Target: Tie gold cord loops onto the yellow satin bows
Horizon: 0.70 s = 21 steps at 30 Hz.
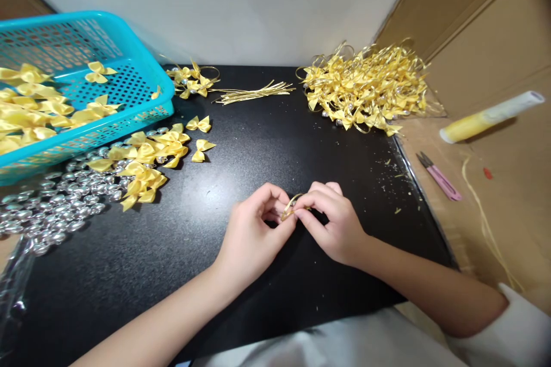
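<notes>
Fingertips of both hands meet over the middle of the black table (pixel 241 126), pinching a small loop of gold cord (pixel 291 207) between them: the left hand (pixel 252 232) grasps its near end between thumb and forefinger, the right hand (pixel 333 221) clasps the other side, and whatever else sits inside the pinch is hidden. Tying this neatly seems to call for steady tension from both sides and the work kept low over the table, so that nothing slips loose. To the left lie loose yellow bows (pixel 146 163) on a spread of silver beads (pixel 55 206), with a blue basket (pixel 142 103) of more bows behind them. A bundle of cut gold cords (pixel 253 92) lies at the back, and a heap of finished bows (pixel 365 92) fills the far right corner. Pink snips (pixel 439 176) and a yellow roll (pixel 491 116) rest on cardboard off the right edge. Nothing crowds the hands.
</notes>
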Available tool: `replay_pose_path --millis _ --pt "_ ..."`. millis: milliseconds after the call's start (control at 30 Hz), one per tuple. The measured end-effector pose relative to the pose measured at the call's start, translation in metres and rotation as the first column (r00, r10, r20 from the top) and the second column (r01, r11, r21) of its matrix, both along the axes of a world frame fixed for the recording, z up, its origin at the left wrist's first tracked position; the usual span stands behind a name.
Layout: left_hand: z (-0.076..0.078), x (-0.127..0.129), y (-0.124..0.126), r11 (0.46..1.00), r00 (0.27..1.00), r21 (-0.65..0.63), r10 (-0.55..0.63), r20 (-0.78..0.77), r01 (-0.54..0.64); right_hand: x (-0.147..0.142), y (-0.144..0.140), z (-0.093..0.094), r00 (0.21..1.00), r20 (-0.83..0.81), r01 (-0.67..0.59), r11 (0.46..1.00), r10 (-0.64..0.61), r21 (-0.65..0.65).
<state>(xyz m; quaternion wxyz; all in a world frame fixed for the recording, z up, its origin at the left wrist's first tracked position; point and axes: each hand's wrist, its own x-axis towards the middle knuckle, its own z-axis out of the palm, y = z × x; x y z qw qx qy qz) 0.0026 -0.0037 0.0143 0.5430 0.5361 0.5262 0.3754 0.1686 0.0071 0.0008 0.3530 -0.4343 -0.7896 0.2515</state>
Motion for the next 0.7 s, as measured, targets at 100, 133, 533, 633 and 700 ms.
replay_pose_path --millis 100,133,533,633,700 --pt "0.0014 0.0011 -0.0009 0.997 0.997 0.079 -0.001 -0.074 0.007 -0.0009 -0.0003 -0.0019 1.0 -0.022 0.001 1.0 -0.001 -0.009" --pt "0.0011 0.0014 -0.001 0.995 0.996 0.101 0.003 -0.089 0.006 -0.0011 -0.0003 -0.0023 1.0 -0.029 0.0 1.0 0.0 -0.01" --pt "-0.0075 -0.0007 -0.0011 0.986 0.997 0.163 0.05 -0.053 -0.041 0.0026 0.0 0.0039 0.996 0.025 0.085 0.994 -0.087 0.066" --pt "-0.0061 -0.0008 -0.0023 0.966 0.99 0.259 0.053 -0.128 -0.018 0.0031 0.0006 0.0025 0.995 0.061 0.081 0.995 -0.084 0.053" --pt "-0.0043 -0.0009 -0.0027 0.947 0.981 0.32 0.055 -0.184 0.007 0.0031 0.0009 0.0012 0.994 0.074 0.08 0.996 -0.082 0.036"
